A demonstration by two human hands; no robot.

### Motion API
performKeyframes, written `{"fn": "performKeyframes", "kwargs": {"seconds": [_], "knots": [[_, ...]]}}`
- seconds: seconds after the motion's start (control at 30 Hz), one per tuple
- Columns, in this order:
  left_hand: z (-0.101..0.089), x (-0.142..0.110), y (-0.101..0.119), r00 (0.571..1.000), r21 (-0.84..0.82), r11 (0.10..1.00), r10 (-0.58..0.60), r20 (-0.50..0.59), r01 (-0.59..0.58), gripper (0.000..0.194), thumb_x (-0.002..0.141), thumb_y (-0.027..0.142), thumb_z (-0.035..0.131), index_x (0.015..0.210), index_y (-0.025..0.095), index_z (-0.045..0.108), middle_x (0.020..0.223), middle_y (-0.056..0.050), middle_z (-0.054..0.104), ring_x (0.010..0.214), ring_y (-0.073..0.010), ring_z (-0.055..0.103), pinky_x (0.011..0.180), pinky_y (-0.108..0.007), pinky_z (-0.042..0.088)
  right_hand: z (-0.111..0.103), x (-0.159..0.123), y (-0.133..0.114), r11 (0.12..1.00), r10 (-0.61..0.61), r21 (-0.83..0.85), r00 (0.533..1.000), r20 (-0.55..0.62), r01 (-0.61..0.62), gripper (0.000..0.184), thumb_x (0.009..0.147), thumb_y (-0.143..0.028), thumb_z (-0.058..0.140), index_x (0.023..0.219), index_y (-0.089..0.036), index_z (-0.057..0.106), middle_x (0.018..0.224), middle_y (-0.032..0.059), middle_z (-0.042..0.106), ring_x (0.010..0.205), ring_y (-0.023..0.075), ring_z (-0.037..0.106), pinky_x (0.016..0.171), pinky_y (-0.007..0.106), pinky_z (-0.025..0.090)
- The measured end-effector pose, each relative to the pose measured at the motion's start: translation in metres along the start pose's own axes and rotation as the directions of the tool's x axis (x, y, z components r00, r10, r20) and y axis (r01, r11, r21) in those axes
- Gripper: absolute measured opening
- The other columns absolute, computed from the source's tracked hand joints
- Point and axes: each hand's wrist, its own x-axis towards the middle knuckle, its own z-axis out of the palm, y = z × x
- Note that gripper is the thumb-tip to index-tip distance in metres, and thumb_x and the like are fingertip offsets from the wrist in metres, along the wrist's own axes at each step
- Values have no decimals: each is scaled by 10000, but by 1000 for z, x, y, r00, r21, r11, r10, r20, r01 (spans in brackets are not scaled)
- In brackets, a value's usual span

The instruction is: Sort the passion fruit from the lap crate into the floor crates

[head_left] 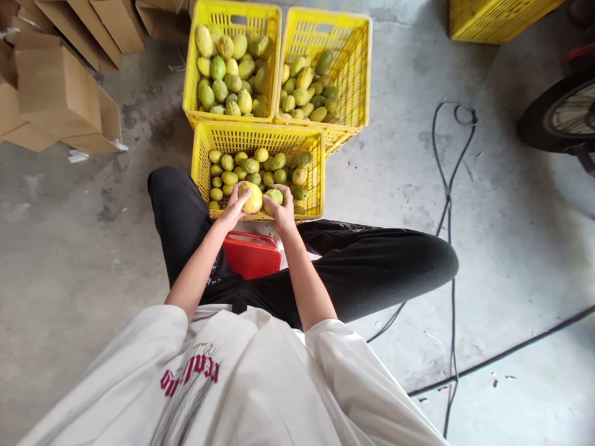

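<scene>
My left hand (235, 205) is closed around a yellow oval fruit (252, 198), melon-like in look. Beside it, my right hand (283, 210) grips a smaller green-yellow fruit (274, 197). Both hands are over the near edge of a yellow plastic crate (199, 148), close together. Inside that crate lie several more green and yellow fruits (250, 165), some round and some oval. My fingers' far sides are partly hidden behind the fruits.
Two more yellow crates, a left one (186, 93) and a right one (367, 68), stand beyond, holding fruits. A red stool (253, 255) is below my arms. Cardboard boxes (56, 87) lie left; a black cable (449, 198) and wheel (558, 111) are right.
</scene>
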Motion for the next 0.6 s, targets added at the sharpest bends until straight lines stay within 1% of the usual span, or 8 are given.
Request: {"fn": "performKeyframes", "kwargs": {"seconds": [0.1, 0.2, 0.27, 0.37, 0.47, 0.53, 0.6], "knots": [[1, 1, -1, 1000, 19, 1000, -7, -4, 8, 214, 1068, 296, 726, 1272, 299, 662, 1536, -57, 647, 1399, -304, 695, 1076, -475, 672, 0, 1, 6, 994, -94, -55, 993, -68, 91, 517, 680, -441, 932, 1130, -318, 710, 1338, 49, 570, 1319, 267, 559, 839, 293, 666], [0, 3, 0, 1000, 49, 998, 27, 1, -27, 279, 1082, 298, 702, 1351, 305, 630, 1592, -67, 615, 1407, -297, 689, 1073, -466, 680, 0, 2, 4, 998, -64, -3, 998, -22, 63, 511, 725, -511, 925, 1138, -327, 687, 1280, 29, 616, 1274, 243, 603, 873, 296, 664], [-3, 4, 1, 999, 48, 998, 48, -13, -47, 313, 1080, 294, 697, 1382, 311, 614, 1605, -64, 606, 1410, -291, 686, 1059, -447, 688, -1, 2, -1, 998, -19, 61, 999, 46, 16, 534, 738, -570, 924, 1138, -334, 660, 1217, 10, 652, 1205, 232, 646, 884, 309, 664], [-6, 6, 2, 998, 10, 999, 47, -32, -46, 322, 1092, 325, 677, 1406, 312, 605, 1573, -72, 628, 1405, -295, 690, 1024, -427, 699, -3, 2, -11, 995, 13, 99, 991, 137, -26, 625, 674, -578, 992, 1130, -338, 640, 1092, -14, 676, 1073, 227, 685, 889, 344, 664], [-6, 6, 3, 1000, -13, 999, 30, -8, -30, 326, 1094, 353, 674, 1413, 314, 615, 1544, -76, 654, 1393, -299, 702, 1005, -410, 703, -3, -1, -15, 997, 3, 72, 990, 144, -13, 656, 601, -555, 1041, 1072, -309, 658, 990, -22, 655, 975, 219, 677, 889, 352, 651], [-5, 6, 2, 1000, 4, 1000, 9, 9, -9, 325, 1091, 342, 681, 1408, 312, 618, 1555, -73, 653, 1384, -295, 709, 1011, -409, 703, -1, -2, -14, 998, -17, 68, 989, 147, 7, 636, 593, -541, 1040, 1044, -295, 665, 977, -22, 638, 970, 214, 663, 892, 345, 638], [-3, 4, 3, 1000, 22, 1000, -9, 2, 9, 310, 1093, 316, 676, 1396, 305, 613, 1577, -72, 644, 1392, -290, 707, 1027, -417, 700, 1, -3, -10, 997, -29, 71, 989, 145, 19, 615, 614, -527, 1022, 1059, -298, 665, 1005, -21, 629, 988, 212, 654, 891, 346, 634]]}}
